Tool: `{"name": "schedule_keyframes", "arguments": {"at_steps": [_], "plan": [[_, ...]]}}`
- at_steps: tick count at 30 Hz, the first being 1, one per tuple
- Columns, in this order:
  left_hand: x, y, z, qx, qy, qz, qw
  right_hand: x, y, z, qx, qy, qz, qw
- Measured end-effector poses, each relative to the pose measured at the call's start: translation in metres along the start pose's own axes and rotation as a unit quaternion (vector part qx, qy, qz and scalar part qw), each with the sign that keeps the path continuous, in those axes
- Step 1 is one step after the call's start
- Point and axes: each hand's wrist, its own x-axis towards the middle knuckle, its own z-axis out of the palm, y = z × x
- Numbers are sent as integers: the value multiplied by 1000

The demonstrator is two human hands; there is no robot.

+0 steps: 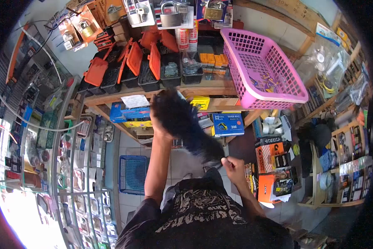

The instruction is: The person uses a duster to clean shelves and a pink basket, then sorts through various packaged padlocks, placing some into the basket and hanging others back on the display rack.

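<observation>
Duster (186, 124) stretches between both hands, right hand (233, 166) gripping its handle end, left hand (156, 124) buried in the black feathers.

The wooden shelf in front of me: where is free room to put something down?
Bare wood shows on the shelf between the black bins and the pink basket. The floor tiles beside the blue basket are also free. The lower shelf, with boxes, is crowded.
</observation>
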Motion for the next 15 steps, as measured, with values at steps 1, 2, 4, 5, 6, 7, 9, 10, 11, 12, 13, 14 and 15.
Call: {"name": "schedule_keyframes", "arguments": {"at_steps": [1,2,4,5,6,7,9,10,11,12,13,14,15], "plan": [[3,6,13,1,0,0,1000,0,2,-2,11,37,13,999],[6,16,39,-80,-12,-83,993,0,5,-5,21,73,27,997],[12,15,53,-124,-2,-174,977,-1,-6,-13,-3,77,54,996],[13,11,53,-124,-4,-175,977,-2,-4,-14,-3,80,53,995],[16,7,52,-111,17,-147,983,-4,-1,-16,-5,60,32,998],[17,4,53,-98,38,-119,987,-6,2,-19,-8,40,10,999],[23,4,55,-228,-46,-139,962,-4,9,-21,-7,92,24,995],[25,6,69,-163,3,-151,975,-3,10,-22,-5,141,39,989],[27,7,77,-96,54,-162,981,-3,9,-23,-4,140,39,989],[27,7,77,-109,72,-164,978,-4,7,-26,-11,102,24,994],[28,8,72,-108,72,-163,978,-3,5,-27,-18,67,8,998],[30,8,65,-119,17,-165,979,-2,6,-27,-17,68,7,998],[31,6,57,-131,-38,-167,976,-1,8,-27,-17,89,8,996]]}}
